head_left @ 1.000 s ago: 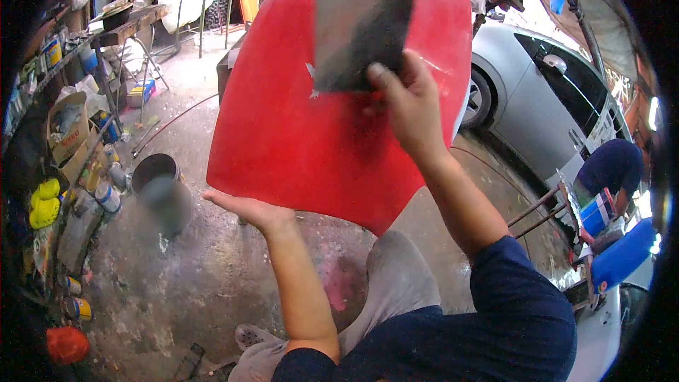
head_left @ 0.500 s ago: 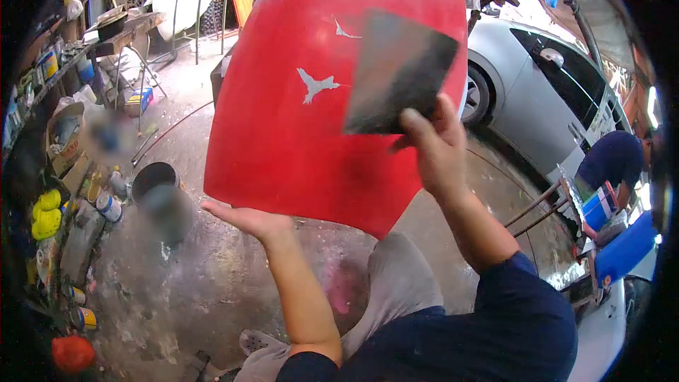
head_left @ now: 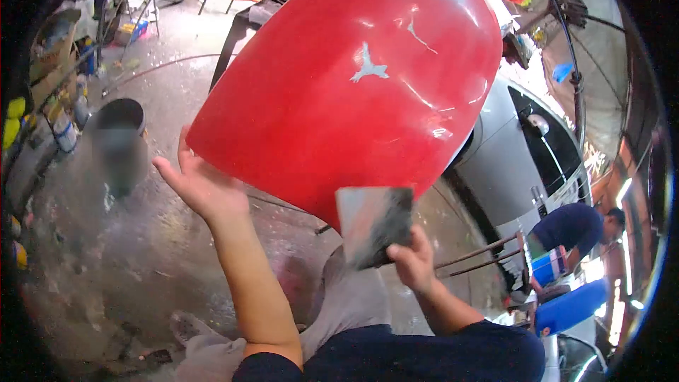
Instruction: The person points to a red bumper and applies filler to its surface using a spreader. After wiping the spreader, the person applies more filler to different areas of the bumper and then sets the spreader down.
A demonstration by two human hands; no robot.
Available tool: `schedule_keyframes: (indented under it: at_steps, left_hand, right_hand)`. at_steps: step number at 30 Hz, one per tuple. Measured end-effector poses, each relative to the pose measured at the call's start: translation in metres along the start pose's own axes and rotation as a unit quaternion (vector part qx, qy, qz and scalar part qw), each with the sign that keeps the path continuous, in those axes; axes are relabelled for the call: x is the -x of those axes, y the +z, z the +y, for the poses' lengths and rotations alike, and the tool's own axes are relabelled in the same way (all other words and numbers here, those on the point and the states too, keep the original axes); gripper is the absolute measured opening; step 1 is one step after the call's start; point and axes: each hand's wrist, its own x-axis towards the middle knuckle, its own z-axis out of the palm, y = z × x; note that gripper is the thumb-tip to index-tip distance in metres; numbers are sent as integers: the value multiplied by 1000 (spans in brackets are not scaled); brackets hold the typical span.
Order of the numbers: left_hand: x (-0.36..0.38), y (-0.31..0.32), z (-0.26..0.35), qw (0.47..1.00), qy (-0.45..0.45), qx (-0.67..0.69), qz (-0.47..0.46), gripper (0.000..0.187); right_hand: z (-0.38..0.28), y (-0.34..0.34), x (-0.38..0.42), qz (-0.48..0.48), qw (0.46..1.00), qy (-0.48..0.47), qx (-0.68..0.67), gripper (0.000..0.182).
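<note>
A large curved red car body panel (head_left: 304, 120) fills the middle of the view, with bare grey patches (head_left: 369, 67) on its upper part and a pale grey area at its top. My left hand (head_left: 209, 187) is at the panel's lower left edge, thumb spread outward, some fingertips hidden behind the edge. Between thumb and fingers, my right hand (head_left: 416, 258) grips a dark square sheet of sandpaper (head_left: 375, 223), streaked pale pink and grey. The sheet overlaps the panel's lower corner in this view.
A silver car (head_left: 498, 148) stands behind the panel on the right. Lower right, a person (head_left: 569, 230) bends near a blue container (head_left: 573, 308). A black bucket (head_left: 122, 113) is on the floor to the left. A hose (head_left: 170, 62) crosses the floor behind it.
My right hand has drawn the sandpaper down from the panel's middle to its lower corner. My left hand has shifted up and left along the edge. The view has turned, tilting the panel rightward.
</note>
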Motion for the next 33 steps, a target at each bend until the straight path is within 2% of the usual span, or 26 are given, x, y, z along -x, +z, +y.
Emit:
schedule_keyframes:
  at_steps: [2, 6, 7, 11, 13, 16, 18, 20, 21, 24, 25, 28, 30, 33]
  left_hand:
    - [3, 6, 0, 1000, 17, -4, -1, 73]
    - [-3, 4, 0, 1000, 22, -6, 16, 72]
    - [-2, 6, 1, 999, 22, -9, 23, 72]
    - [-14, -2, 5, 998, 47, -11, 41, 73]
    - [-22, -9, 9, 994, 91, -43, 49, 76]
    - [-23, -7, 18, 973, 188, -121, 58, 78]
    - [-12, 4, 22, 923, 314, -221, 22, 76]
    - [9, 28, 25, 887, 369, -277, -30, 74]
    - [19, 42, 26, 864, 396, -307, -54, 73]
    - [52, 76, 18, 789, 435, -392, -184, 69]
    - [63, 86, 14, 757, 440, -412, -252, 64]
    - [107, 114, -7, 676, 333, -557, -350, 50]
    - [119, 127, -21, 566, 277, -667, -398, 43]
    - [145, 149, -47, 438, 216, -768, -414, 52]
  right_hand:
    - [5, 0, 10, -59, 995, 71, 36, 40]
    - [1, 7, 12, -131, 984, 114, 46, 34]
    - [3, 6, 9, -152, 980, 102, 82, 32]
    - [1, 11, -1, -184, 976, 108, 47, 21]
    - [3, 6, -7, -188, 974, 123, 24, 22]
    - [1, -5, -22, -281, 950, 137, 8, 22]
    - [-4, -10, -29, -313, 940, 139, -11, 22]
    - [2, -24, -34, -358, 921, 140, -60, 23]
    - [9, -26, -39, -385, 915, 97, -71, 22]
    - [23, -31, -42, -457, 884, 70, -67, 19]
    - [37, -37, -44, -513, 854, 76, -47, 20]
    - [64, -30, -35, -563, 822, 81, -7, 17]
    - [93, -27, -31, -586, 798, 139, -9, 17]
    - [136, -18, -24, -571, 798, 185, -59, 18]
